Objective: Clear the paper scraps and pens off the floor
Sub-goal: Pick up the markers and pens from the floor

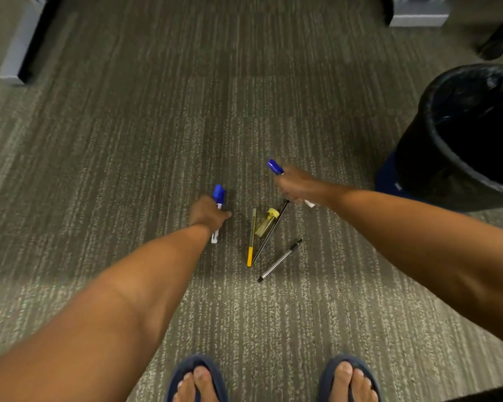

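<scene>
My left hand point(208, 213) is closed around a white marker with a blue cap point(218, 194), low over the carpet. My right hand point(295, 185) grips a second blue-capped marker point(275, 166), its white end sticking out behind the fist. Between my hands, on the carpet, lie a yellow pen point(251, 242), a thin black pen point(269, 233), a yellow highlighter point(267, 221) and a silver-and-black pen point(280, 259). No paper scraps show in this view.
A black bin with a black liner point(436, 146) stands at the right, close to my right arm. Grey furniture feet point(15, 59) point(418, 17) sit at the far left and far right. A dark shoe point(498, 42) is at the top right. My sandalled feet point(198, 381) are at the bottom.
</scene>
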{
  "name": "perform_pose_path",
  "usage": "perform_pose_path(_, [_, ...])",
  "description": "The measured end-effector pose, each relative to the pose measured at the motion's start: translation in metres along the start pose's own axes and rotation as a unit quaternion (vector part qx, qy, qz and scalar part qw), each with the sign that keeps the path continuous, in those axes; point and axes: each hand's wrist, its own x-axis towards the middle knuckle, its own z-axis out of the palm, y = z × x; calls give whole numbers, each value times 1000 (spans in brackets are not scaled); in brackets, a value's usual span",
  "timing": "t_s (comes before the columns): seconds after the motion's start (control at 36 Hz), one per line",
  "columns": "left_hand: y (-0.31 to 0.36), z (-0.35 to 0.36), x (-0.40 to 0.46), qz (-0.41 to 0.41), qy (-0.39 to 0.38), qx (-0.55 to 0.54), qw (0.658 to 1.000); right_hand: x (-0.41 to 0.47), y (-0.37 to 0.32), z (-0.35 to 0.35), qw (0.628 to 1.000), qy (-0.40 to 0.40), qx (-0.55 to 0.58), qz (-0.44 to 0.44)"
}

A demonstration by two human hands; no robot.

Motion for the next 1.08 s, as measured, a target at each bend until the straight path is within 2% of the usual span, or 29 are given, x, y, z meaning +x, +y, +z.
perform_pose_path(0.17, [9,7,-7,9,12,35,999,-9,29,-13,976,4,-198,-88])
perform_pose_path(0.31, [11,-1,-9,6,5,-13,1000,-14,39,-17,923,-30,-336,-183])
perform_pose_path(0.36, [8,-4,-11,11,2,-24,1000,-17,37,-14,887,-61,-390,-239])
perform_pose_path(0.47, [3,-7,-11,11,-1,-25,1000,-22,33,-2,787,-119,-493,-352])
perform_pose_path(0.56, [2,-6,-9,12,11,-14,1000,-27,27,9,729,-145,-547,-385])
perform_pose_path(0.67, [4,-5,-11,16,-7,-11,1000,-32,19,22,643,-146,-604,-449])
perform_pose_path(0.72, [7,-4,-11,21,-14,-6,1000,-33,21,27,616,-131,-620,-468])
perform_pose_path(0.83, [11,1,-13,27,-26,-16,999,-30,27,35,608,-112,-639,-458])
perform_pose_path(1.0, [12,9,-13,37,-61,3,997,-24,37,37,628,-99,-622,-457])
perform_pose_path(1.08, [11,12,-13,31,-67,21,997,-23,40,29,659,-88,-596,-452])
